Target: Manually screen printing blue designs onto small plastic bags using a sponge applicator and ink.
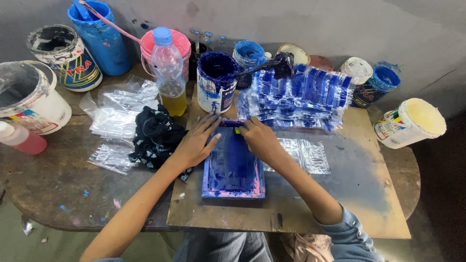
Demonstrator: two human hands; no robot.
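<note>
While both hands [196, 143] [259, 138] press, screen frame [233, 167] long axis points away.

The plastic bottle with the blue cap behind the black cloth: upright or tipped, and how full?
Upright. The plastic bottle stands on the table, blue cap on top; yellow liquid fills only its bottom part, and it is clear above.

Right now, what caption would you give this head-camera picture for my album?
Both hands, left hand and right hand, press on a blue-inked printing frame beside printed plastic bags and paint tubs.
</note>
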